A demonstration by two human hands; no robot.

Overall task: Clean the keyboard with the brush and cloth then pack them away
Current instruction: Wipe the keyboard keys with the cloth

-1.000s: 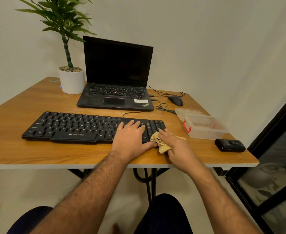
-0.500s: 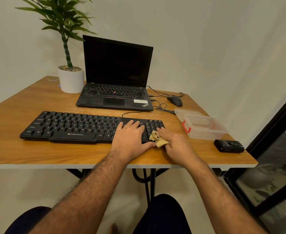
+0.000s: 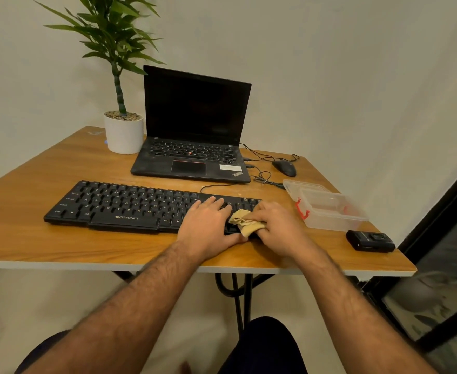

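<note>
Keyboard (image 3: 130,206) comes first, since it is the biggest thing we handle: it lies flat across the middle of the table (image 3: 46,238), long, stiff and probably light enough to slide, so we judge it wants a flat palm on it while the other hand rubs. Our left hand (image 3: 208,225) does that, fingers spread and pressed on the keys right of the space bar, thumb at the near edge. Our right hand (image 3: 276,228) sits over the keyboard's right end, fingers curled round the cloth (image 3: 245,222). That cloth is small, tan, soft and bunched; it looks limp and weightless, so we would grip it in a wad, not by a corner, to keep pressure on the keys. At right, the clear box (image 3: 332,211) looks thin and light. We cannot see the brush anywhere.
</note>
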